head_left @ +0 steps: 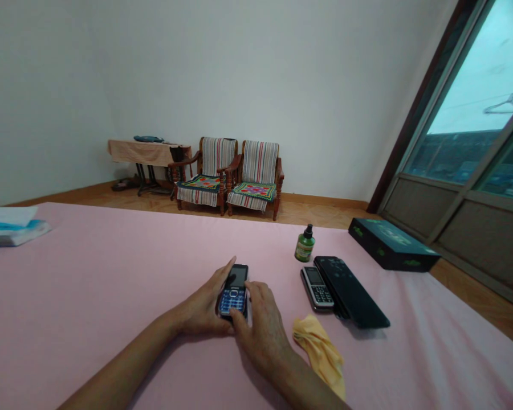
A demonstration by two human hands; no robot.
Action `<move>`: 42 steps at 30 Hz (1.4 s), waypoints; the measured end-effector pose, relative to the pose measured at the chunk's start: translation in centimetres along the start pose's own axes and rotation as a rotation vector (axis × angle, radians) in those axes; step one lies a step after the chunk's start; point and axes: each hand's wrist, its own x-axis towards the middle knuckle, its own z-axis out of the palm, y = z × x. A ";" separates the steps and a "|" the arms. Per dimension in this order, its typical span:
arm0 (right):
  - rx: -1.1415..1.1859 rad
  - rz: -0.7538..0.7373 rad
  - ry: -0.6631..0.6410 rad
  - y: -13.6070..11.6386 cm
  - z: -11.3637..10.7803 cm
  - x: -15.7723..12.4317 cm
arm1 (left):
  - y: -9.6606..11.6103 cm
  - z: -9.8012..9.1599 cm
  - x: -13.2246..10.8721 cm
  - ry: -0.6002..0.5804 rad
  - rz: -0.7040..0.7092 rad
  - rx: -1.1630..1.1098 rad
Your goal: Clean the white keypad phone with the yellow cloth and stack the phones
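Note:
A dark keypad mobile phone (233, 294) with a small screen is held between both hands, just above the pink cloth (132, 273). My left hand (206, 304) wraps its left side, with the thumb along the screen edge. My right hand (263, 319) grips the right edge, its thumb on the lower keypad. Right of my hands lies a second, silver-edged keypad phone (317, 289), against a black flat case (354, 293). A crumpled yellow cloth (320, 350) lies beside my right wrist.
Behind the second phone stands a green spray bottle (304, 246). A black box (393, 245) sits at the right edge. White and blue papers (12, 226) lie far left. Two wooden chairs (254, 176) and a covered table (141, 152) stand by the wall.

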 end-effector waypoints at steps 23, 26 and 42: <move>-0.884 0.270 -0.083 6.8 -9.0 0.4 | 0.3 -0.1 0.0 0.063 -0.051 -0.063; -0.875 0.275 -0.099 6.9 -8.8 0.5 | 0.1 0.0 0.0 0.063 -0.034 -0.038; -0.655 0.251 0.034 6.2 -8.8 1.3 | 0.8 0.0 0.1 0.068 -0.068 -0.104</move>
